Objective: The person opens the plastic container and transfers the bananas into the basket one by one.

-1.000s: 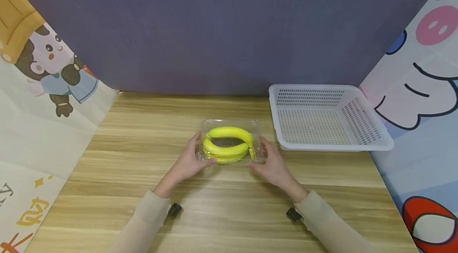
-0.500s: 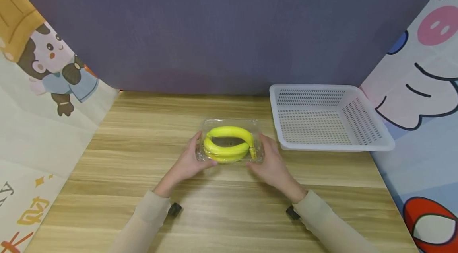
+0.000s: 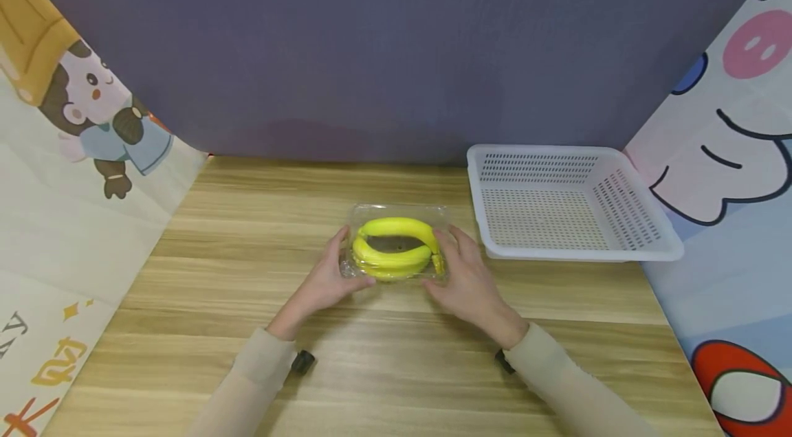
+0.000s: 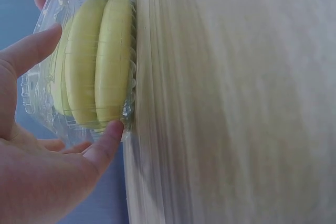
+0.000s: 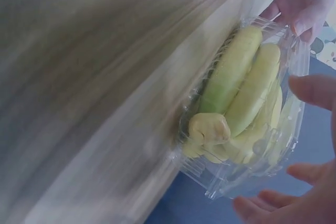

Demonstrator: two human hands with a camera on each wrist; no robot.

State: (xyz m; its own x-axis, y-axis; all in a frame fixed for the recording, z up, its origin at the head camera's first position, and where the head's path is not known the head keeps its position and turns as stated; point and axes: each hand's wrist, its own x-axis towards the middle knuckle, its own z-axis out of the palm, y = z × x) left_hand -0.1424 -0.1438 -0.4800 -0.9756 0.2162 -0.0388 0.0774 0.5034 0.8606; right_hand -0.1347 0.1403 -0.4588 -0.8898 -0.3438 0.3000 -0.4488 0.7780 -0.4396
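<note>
A clear plastic clamshell box rests on the wooden table, its lid down over several yellow bananas. My left hand holds the box at its left end, thumb along the front; the left wrist view shows a fingertip at the lower corner. At the opposite end is my right hand, its fingers spread over the right edge of the lid and its thumb near the front corner. In the right wrist view these fingers are loosely bent around the box's end, with a gap to the plastic.
A white perforated basket stands at the back right of the table, just right of the box. A dark grey panel rises behind the table, with cartoon-printed sheets along both sides.
My right hand has shifted left, its fingers passing from the box's right side to over the lid's edge. The left hand and the box stay where they were.
</note>
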